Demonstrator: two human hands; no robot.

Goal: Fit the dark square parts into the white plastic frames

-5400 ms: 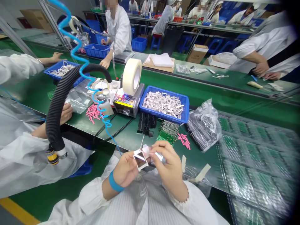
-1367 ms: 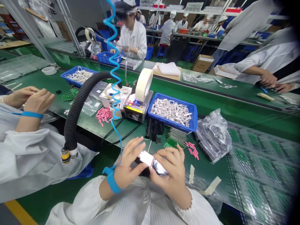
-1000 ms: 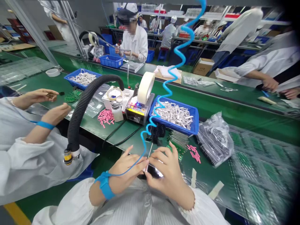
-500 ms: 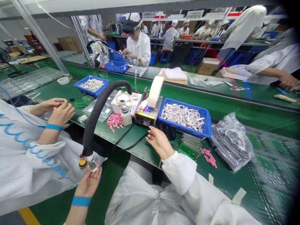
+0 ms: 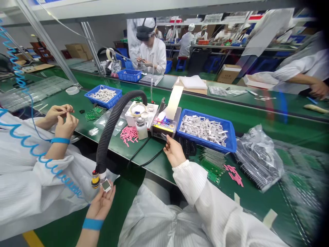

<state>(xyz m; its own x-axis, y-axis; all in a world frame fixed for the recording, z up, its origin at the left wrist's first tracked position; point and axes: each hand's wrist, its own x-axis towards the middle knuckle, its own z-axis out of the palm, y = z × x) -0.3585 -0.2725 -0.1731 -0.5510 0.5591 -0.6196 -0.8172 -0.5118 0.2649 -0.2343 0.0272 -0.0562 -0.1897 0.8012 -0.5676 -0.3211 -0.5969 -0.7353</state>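
My left hand [image 5: 102,202], with a blue wrist strap, grips a small square display module [image 5: 106,185] with a grey screen and white frame. It is just under the nozzle of a black corrugated hose [image 5: 110,128], beside a yellow-and-black sensor [image 5: 95,179]. My right hand [image 5: 175,150] is at the front of a tape dispenser [image 5: 166,127], thumb and forefinger closed on a small thin piece that I cannot make out. A wide cream tape roll [image 5: 175,102] stands in the dispenser.
Blue bins [image 5: 232,139] of white plastic frames, green circuit boards [image 5: 212,171], pink strips [image 5: 234,175] and a bagged stack of trays [image 5: 259,157] lie right. A glass bottle [image 5: 141,128] stands by the dispenser. At left, a co-worker's hands [image 5: 63,121] work close by.
My right hand's thumb and forefinger have closed at the dispenser's front. The left hand keeps the display module under the nozzle. The whole view has shifted slightly.
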